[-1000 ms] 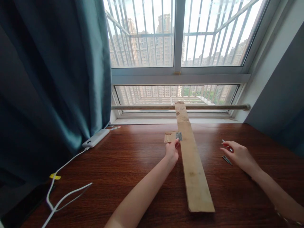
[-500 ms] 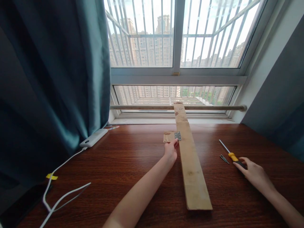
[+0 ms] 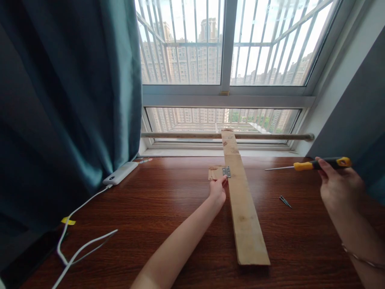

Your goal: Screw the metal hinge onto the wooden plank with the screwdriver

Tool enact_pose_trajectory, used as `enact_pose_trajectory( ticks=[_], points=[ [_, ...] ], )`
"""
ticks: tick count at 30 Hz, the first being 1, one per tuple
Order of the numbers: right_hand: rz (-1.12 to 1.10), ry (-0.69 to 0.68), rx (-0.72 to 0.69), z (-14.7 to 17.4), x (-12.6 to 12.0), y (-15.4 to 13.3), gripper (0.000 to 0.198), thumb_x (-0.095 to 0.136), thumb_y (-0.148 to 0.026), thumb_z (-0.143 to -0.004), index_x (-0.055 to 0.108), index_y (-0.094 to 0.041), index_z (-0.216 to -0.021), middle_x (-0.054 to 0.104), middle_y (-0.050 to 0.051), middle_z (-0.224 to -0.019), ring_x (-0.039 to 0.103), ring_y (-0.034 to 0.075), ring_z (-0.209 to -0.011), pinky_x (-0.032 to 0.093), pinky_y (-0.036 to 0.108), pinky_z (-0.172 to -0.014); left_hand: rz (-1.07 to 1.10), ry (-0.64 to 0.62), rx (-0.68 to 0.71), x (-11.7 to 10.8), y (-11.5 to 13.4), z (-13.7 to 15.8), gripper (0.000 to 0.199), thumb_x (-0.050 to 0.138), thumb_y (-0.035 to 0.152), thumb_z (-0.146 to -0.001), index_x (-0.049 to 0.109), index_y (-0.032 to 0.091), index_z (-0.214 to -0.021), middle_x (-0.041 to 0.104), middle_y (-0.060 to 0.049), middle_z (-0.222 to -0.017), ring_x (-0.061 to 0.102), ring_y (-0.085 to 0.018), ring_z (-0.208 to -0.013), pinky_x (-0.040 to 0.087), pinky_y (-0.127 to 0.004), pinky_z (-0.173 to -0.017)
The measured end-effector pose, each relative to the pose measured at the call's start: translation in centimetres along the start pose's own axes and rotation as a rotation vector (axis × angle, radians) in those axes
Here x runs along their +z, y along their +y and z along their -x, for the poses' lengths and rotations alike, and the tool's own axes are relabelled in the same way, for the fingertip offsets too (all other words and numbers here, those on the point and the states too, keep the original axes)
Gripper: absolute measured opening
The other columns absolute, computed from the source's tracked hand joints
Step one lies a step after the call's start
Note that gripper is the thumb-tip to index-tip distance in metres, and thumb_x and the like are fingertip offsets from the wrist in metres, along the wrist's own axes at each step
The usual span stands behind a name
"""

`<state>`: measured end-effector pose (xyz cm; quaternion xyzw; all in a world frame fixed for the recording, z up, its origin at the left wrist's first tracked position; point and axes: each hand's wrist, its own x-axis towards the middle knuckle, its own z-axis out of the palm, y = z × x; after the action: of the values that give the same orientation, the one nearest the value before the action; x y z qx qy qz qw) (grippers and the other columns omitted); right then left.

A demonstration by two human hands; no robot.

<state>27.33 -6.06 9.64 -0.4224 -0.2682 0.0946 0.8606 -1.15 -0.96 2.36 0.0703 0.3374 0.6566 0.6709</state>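
My right hand (image 3: 338, 182) is closed around the black and yellow handle of a screwdriver (image 3: 309, 165), lifted off the table at the right. Its metal shaft points left. My left hand (image 3: 217, 189) pinches the lower edge of a small metal hinge (image 3: 226, 172). The hinge lies across the joint between a long wooden board (image 3: 245, 212) and a short wooden piece (image 3: 214, 172) on the board's left side. A few screws (image 3: 285, 201) lie on the table between the board and my right hand.
The brown wooden table (image 3: 168, 192) ends at a window with a horizontal rail (image 3: 270, 137), near the board's far end. At the left are a blue curtain (image 3: 120, 80), a white power bank (image 3: 120, 174), a white cable (image 3: 84, 247) and a yellow tag (image 3: 68, 221).
My right hand has picked the screwdriver up from the table and raised it, turning its shaft to the left. My left hand stays at the hinge.
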Motion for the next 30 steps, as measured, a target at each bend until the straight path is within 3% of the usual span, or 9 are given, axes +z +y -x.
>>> enact_pose_trajectory(
  ticks=[6, 12, 21, 30],
  points=[
    [-0.305, -0.171, 0.167, 3.5, 9.2, -2.3, 0.024, 0.067, -0.037, -0.075, 0.058, -0.021, -0.090, 0.064, 0.002, -0.090, 0.067, 0.018, -0.075, 0.056, 0.039, -0.066, 0.005, -0.017, -0.013, 0.0, 0.0, 0.1, 0.021, 0.059, -0.007, -0.069, 0.056, 0.013, -0.075, 0.068, -0.005, -0.067, 0.066, -0.013, -0.059, 0.055, -0.025, -0.064],
    [-0.474, -0.260, 0.177, 7.4, 14.6, -0.8, 0.028, 0.063, -0.045, -0.078, 0.050, -0.022, -0.089, 0.059, -0.004, -0.082, 0.060, 0.008, -0.062, 0.053, 0.025, -0.059, 0.006, -0.042, 0.010, -0.5, -0.2, -0.3, 0.024, 0.061, -0.008, -0.066, 0.056, 0.013, -0.076, 0.069, -0.006, -0.070, 0.066, -0.013, -0.059, 0.054, -0.023, -0.062],
    [-0.478, -0.402, 0.072, 8.7, 16.2, 1.8, 0.028, 0.063, -0.044, -0.079, 0.045, -0.025, -0.088, 0.057, -0.005, -0.085, 0.057, 0.006, -0.062, 0.049, 0.020, -0.056, 0.006, -0.028, 0.012, -0.5, -0.2, -0.3, 0.023, 0.061, -0.008, -0.066, 0.056, 0.013, -0.075, 0.069, -0.006, -0.068, 0.066, -0.014, -0.060, 0.054, -0.025, -0.066],
    [-0.372, -0.423, 0.063, 8.8, 16.3, 2.9, 0.027, 0.058, -0.046, -0.081, 0.043, -0.025, -0.089, 0.055, -0.002, -0.089, 0.056, 0.009, -0.065, 0.049, 0.023, -0.057, -0.025, -0.040, 0.019, -0.8, -0.3, -0.6, 0.026, 0.066, -0.005, -0.063, 0.056, 0.014, -0.078, 0.069, -0.006, -0.072, 0.067, -0.015, -0.062, 0.055, -0.027, -0.068]
  ],
)
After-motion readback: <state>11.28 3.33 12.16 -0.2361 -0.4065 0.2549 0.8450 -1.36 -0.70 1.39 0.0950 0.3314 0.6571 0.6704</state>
